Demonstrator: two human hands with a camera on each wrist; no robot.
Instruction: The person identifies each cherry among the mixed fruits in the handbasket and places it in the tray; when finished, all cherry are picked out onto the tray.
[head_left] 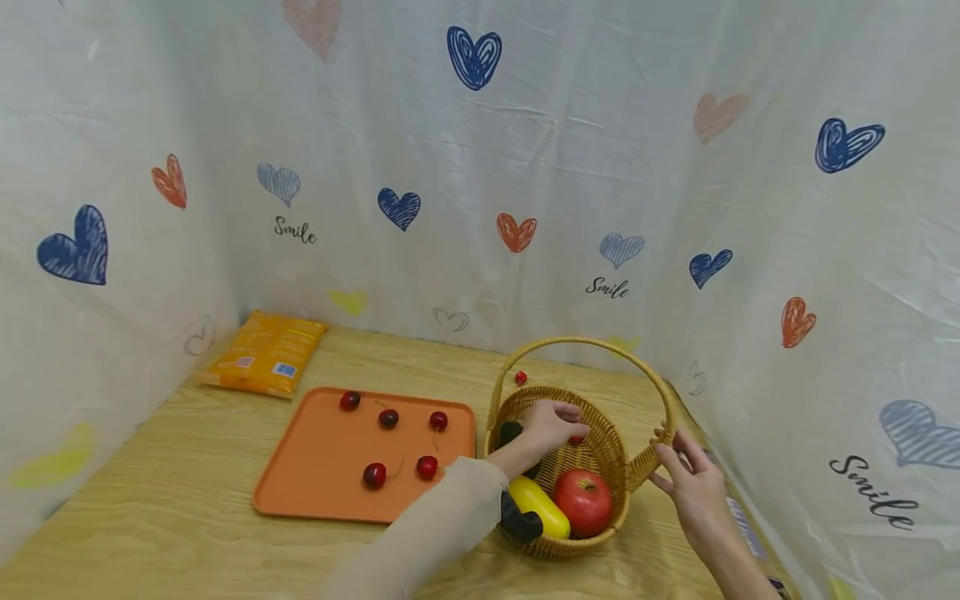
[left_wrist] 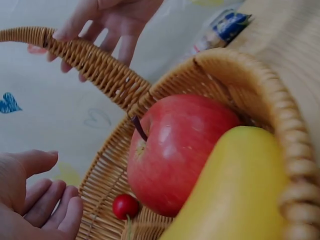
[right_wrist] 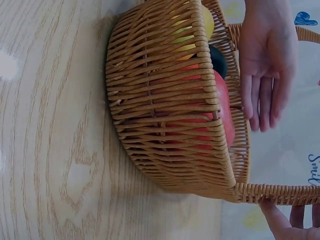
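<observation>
My left hand is over the inside of a wicker basket, fingers extended and holding nothing. Just below it, a red cherry lies on the basket's floor, apart from the fingers in the left wrist view. My right hand holds the lower right part of the basket's arched handle, thumb on one side and fingers on the other. Inside the basket are a red apple, a smooth yellow elongated fruit and a dark green item, mostly hidden.
Left of the basket lies an orange tray with several dark red cherries spread over it. An orange packet lies at the back left. Another small red fruit is behind the basket. A curtain with hearts surrounds the wooden table.
</observation>
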